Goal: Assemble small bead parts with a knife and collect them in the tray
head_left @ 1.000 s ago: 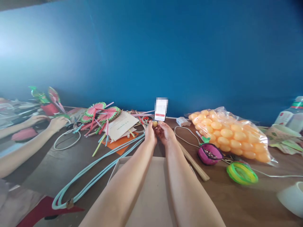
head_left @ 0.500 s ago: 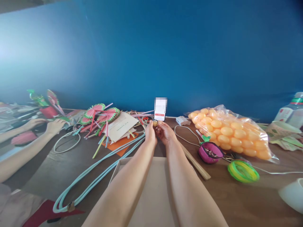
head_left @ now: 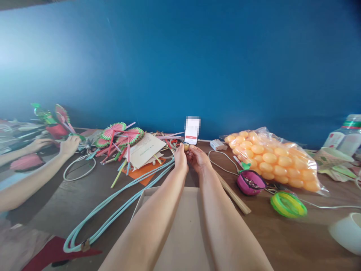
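My left hand (head_left: 181, 159) and my right hand (head_left: 199, 159) meet in front of the propped phone (head_left: 191, 132). Between their closed fingertips is a small round gold-coloured piece (head_left: 186, 147), too small to name surely. Both hands touch it, with the fingers pinched together. My forearms reach over a shallow cardboard tray (head_left: 184, 233). Red-handled scissors (head_left: 174, 142) lie just left of the fingers, partly hidden by other items. A bundle of wooden sticks (head_left: 234, 195) lies beside my right forearm.
Pale blue tubing (head_left: 104, 199), papers (head_left: 145, 150) and folded paper fans (head_left: 114, 131) lie left. To the right are a bag of orange-yellow balls (head_left: 273, 162), a purple pouch (head_left: 251, 183), green-yellow rings (head_left: 288, 205) and a white cup (head_left: 348, 231). A co-worker's hands (head_left: 69, 145) work far left.
The view has shifted slightly. My hands stay together on the gold-coloured piece with little visible movement. At the left, the co-worker's hands have moved slightly.
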`<state>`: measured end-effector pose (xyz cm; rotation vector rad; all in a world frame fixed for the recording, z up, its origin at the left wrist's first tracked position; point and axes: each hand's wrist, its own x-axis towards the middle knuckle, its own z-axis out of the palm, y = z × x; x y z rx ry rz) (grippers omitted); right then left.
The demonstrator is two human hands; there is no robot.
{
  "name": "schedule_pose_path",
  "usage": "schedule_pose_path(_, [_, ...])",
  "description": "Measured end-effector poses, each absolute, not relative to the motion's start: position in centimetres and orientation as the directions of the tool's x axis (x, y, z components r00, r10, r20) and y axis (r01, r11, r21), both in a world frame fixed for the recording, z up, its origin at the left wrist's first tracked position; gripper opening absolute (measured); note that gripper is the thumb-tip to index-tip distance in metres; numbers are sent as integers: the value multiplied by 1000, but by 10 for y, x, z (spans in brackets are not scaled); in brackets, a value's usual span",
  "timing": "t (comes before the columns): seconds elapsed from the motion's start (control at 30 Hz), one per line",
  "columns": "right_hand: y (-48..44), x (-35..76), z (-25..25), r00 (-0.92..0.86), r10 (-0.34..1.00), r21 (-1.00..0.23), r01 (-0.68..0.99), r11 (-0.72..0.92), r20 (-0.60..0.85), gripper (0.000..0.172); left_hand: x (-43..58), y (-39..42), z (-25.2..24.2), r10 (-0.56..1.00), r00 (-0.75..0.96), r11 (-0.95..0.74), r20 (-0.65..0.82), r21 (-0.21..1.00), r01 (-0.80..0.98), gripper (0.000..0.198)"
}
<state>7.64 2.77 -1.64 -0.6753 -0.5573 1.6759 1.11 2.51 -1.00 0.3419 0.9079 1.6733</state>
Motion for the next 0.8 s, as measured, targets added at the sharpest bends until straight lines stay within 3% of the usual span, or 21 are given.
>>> schedule_pose_path(0.8, [26, 77, -15, -142, 984, -701, -690, -179, -112, 23, 12, 26, -11, 924, -312, -72, -219, 705, -706, 35])
